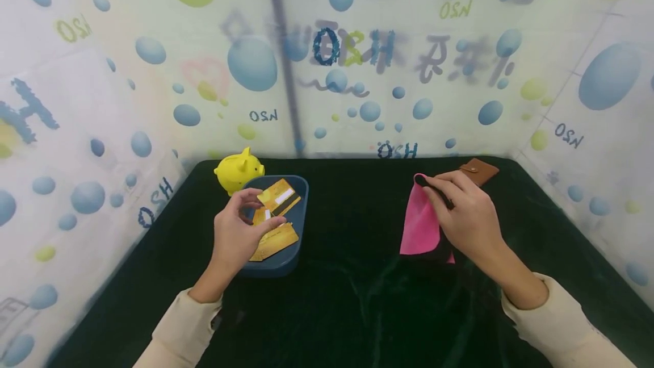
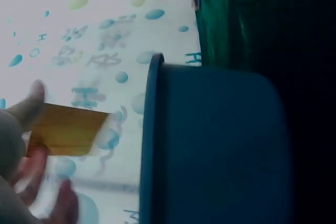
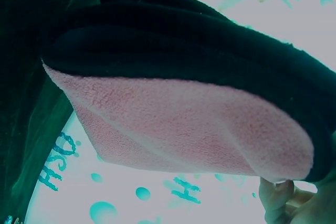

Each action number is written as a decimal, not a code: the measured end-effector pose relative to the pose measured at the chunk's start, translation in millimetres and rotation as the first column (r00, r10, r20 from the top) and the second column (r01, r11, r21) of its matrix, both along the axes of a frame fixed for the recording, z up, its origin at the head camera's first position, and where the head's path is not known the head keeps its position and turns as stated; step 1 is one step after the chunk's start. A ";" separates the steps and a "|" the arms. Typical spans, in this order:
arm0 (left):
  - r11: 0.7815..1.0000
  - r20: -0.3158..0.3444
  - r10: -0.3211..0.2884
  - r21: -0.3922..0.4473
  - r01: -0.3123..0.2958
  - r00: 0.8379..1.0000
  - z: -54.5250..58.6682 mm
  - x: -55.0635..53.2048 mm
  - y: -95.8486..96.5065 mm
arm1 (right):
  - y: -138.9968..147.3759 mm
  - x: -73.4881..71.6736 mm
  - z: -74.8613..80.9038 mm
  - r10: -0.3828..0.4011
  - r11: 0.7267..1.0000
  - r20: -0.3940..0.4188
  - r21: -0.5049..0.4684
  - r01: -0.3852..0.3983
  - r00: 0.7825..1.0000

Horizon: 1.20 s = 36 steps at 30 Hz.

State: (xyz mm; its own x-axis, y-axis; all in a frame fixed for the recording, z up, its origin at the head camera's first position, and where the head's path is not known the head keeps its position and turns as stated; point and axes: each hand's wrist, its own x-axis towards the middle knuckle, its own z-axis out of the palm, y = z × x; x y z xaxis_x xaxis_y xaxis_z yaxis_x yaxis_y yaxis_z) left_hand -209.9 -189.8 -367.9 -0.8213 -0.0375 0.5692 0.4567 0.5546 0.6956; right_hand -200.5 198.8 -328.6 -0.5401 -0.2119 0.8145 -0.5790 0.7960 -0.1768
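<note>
My left hand [image 1: 237, 231] is over the blue tray [image 1: 304, 214], its thumb and fingers pinching a gold card [image 2: 68, 129]. More gold bank cards [image 1: 276, 242] overlap in the tray below, with dark stripes and white strips on some. On the other side, my right hand [image 1: 470, 214] holds a pink and black fabric pouch [image 1: 420, 223] by its top edge, thumb against fingers. From the right wrist, the pouch shows fleecy pink cloth [image 3: 184, 124] under thick black folds [image 3: 157, 40]. The pouch hangs with its lower corners spread; its inside is mostly hidden.
A yellow piggy bank [image 1: 239, 172] stands behind the tray at the back left. At the back right lies a brown snap wallet [image 1: 479, 172], partly behind the right hand. Dark green cloth [image 1: 347, 311] covers the table, and printed white curtains [image 1: 368, 107] enclose it.
</note>
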 end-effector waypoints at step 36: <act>0.966 0.010 -0.260 -0.001 0.260 0.966 35.3 6.5 85.8 | 55.5 -65.5 -7.6 0.069 0.957 0.261 -0.290 0.010 0.963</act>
